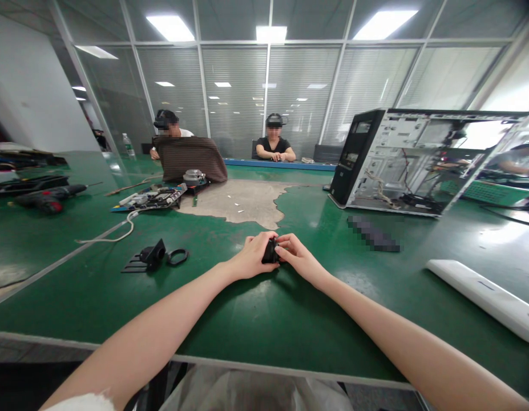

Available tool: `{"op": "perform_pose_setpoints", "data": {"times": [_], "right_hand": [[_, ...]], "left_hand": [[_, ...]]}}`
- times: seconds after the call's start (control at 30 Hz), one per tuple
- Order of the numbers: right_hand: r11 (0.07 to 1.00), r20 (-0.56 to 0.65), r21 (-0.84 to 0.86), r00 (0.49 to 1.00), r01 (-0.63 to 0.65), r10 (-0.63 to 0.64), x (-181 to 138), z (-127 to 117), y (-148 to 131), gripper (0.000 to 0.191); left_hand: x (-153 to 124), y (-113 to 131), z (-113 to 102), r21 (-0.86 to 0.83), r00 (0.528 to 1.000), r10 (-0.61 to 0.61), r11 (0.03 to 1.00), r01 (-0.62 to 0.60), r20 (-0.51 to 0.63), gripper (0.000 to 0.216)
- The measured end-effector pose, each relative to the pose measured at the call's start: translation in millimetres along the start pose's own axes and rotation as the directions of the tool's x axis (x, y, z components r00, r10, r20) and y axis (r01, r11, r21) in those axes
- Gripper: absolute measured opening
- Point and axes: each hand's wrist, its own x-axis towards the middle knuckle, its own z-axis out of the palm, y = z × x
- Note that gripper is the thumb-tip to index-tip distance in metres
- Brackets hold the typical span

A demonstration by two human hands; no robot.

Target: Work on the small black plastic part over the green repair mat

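Note:
Both my hands meet over the green table (255, 325) around a small black part (270, 252). My left hand (252, 257) wraps its fingers round the part from the left. My right hand (295, 255) pinches it from the right with the fingertips. Most of the part is hidden by my fingers, so I cannot make out its shape. To the left lie a black bracket piece (148, 257) and a black ring (177, 257), apart from my hands.
An open computer case (418, 160) stands at the back right. A white panel (482, 297) lies at the right. A circuit board (155, 197) with a white cable, a power drill (45, 200) and tools sit at the left. Two people sit across the table.

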Motion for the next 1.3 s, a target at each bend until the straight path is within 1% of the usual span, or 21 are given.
{"op": "perform_pose_setpoints", "data": {"times": [0.1, 0.2, 0.27, 0.4, 0.57, 0.67, 0.8, 0.87, 1.0, 1.13, 1.23, 1.3], "right_hand": [[1.000, 0.022, -0.011, 1.000, -0.007, 0.007, -1.2, -1.6, -2.2, 0.024], [0.999, 0.074, 0.046, 0.997, 0.010, -0.013, -3.7, -3.0, -7.5, 0.026], [0.997, 0.088, 0.073, 0.996, 0.019, -0.026, -4.8, -3.1, -9.6, 0.027], [0.999, 0.049, 0.054, 0.999, 0.001, -0.004, -3.4, -1.3, -6.6, 0.022], [1.000, 0.013, 0.020, 1.000, -0.013, 0.012, -0.2, -0.1, -0.6, 0.024], [1.000, 0.033, 0.019, 0.999, -0.014, 0.014, -0.5, -1.9, -2.6, 0.023], [0.997, 0.109, 0.082, 0.994, 0.000, -0.009, -2.6, -4.6, -7.3, 0.026], [0.996, 0.107, 0.090, 0.994, 0.005, -0.015, -2.9, -4.9, -7.6, 0.027], [0.997, 0.054, 0.076, 0.999, -0.002, -0.002, -1.3, -3.3, -3.4, 0.021], [0.998, 0.031, 0.060, 0.999, -0.022, 0.020, 0.8, -2.4, 0.0, 0.025], [0.997, 0.053, 0.066, 0.998, -0.034, 0.030, 0.5, -3.9, -1.9, 0.027], [0.995, 0.099, 0.098, 0.995, -0.005, -0.005, -0.7, -5.6, -4.7, 0.028]], "left_hand": [[-0.2, -0.1, -0.5, 0.006, 1.000, 0.002, 1.000, -0.002, -0.005, 0.062], [-0.4, -0.1, -0.7, 0.010, 1.000, 0.007, 1.000, -0.007, -0.006, 0.061], [-0.3, -0.2, -0.6, 0.013, 1.000, 0.011, 1.000, -0.011, -0.005, 0.060], [0.1, -0.4, -0.4, 0.024, 1.000, 0.013, 1.000, -0.013, -0.009, 0.061], [0.0, 0.5, -1.3, 0.010, 1.000, 0.012, 1.000, -0.012, -0.002, 0.060], [0.0, 0.8, -1.5, 0.008, 1.000, 0.009, 1.000, -0.009, -0.002, 0.060], [0.0, -0.5, -0.3, 0.022, 1.000, 0.008, 1.000, -0.008, -0.002, 0.061], [0.0, -1.3, 0.3, 0.030, 1.000, 0.008, 1.000, -0.008, -0.004, 0.062], [-0.1, -1.6, -0.1, 0.037, 1.000, 0.015, 0.999, -0.014, -0.005, 0.061], [0.0, -0.7, -1.2, 0.031, 1.000, 0.011, 0.999, -0.011, 0.000, 0.060], [0.1, -0.5, -1.4, 0.022, 1.000, 0.012, 1.000, -0.012, 0.001, 0.060], [0.2, -0.5, -1.4, 0.016, 1.000, 0.015, 1.000, -0.015, 0.000, 0.060]]}}
